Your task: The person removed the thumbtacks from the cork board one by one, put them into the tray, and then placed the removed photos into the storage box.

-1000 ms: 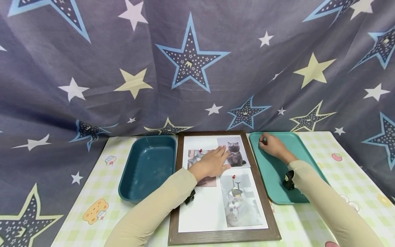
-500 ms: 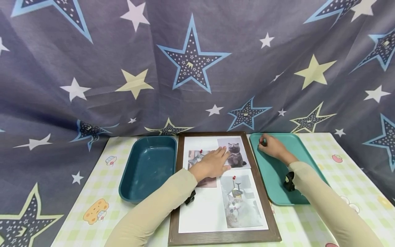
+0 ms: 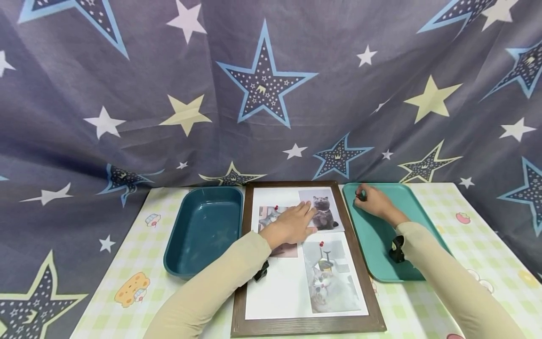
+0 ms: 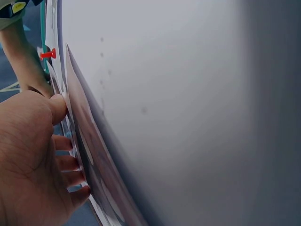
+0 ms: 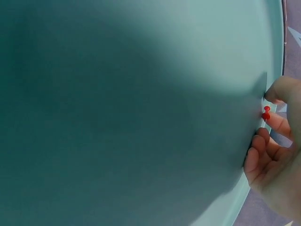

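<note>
My left hand [image 3: 292,225] lies with fingers spread over the framed board [image 3: 275,292], palm down on a photo of a grey cat [image 3: 322,212] at the upper right. It partly hides another cat photo [image 3: 271,214], fixed at its top by a red push pin. Lower right is a third photo, a white cat [image 3: 323,287], with a red push pin [image 3: 321,244] at its top. Over the far left corner of the green tray [image 3: 383,240], my right hand [image 3: 374,201] has a red push pin [image 5: 266,113] between thumb and index finger, the other fingers curled.
A deep dark-teal bin [image 3: 203,235] stands left of the board. The table wears a checked cloth [image 3: 139,254] with cartoon prints. Behind it hangs a grey curtain [image 3: 237,150] with stars.
The right fingers shift slightly around the red push pin at the tray's corner. My left hand stays in place on the board, and the photos have not moved.
</note>
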The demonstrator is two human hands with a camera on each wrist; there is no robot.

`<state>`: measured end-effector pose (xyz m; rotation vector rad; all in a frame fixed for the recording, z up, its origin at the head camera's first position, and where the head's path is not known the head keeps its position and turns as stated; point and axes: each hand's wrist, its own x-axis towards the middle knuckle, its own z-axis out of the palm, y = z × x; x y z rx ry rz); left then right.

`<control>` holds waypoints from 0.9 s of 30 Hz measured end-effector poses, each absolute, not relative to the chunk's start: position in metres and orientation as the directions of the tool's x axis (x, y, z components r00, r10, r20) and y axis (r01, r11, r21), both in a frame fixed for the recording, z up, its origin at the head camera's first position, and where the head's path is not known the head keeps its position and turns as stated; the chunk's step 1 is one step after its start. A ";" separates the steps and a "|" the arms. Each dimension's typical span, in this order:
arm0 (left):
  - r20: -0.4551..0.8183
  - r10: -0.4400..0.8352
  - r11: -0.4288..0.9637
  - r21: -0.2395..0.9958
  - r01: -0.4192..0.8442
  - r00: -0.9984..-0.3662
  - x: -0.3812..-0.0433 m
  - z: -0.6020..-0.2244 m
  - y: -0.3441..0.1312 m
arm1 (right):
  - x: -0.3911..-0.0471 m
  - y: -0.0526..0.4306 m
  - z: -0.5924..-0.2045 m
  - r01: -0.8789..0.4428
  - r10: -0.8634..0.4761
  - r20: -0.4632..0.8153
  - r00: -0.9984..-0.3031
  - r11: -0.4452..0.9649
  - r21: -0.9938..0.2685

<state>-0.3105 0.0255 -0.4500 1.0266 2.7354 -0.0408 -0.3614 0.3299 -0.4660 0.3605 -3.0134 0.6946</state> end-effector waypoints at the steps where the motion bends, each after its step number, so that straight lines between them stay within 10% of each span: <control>1: -0.213 0.647 0.755 0.052 0.653 -0.732 -0.310 -0.450 0.025 | -0.361 0.330 -0.466 -0.227 -0.214 0.078 -0.974 0.874 -0.429; 27: -0.211 0.651 0.756 0.087 0.649 -0.729 -0.310 -0.449 0.024 | -0.360 0.329 -0.455 -0.198 -0.223 0.011 -0.975 0.841 -0.503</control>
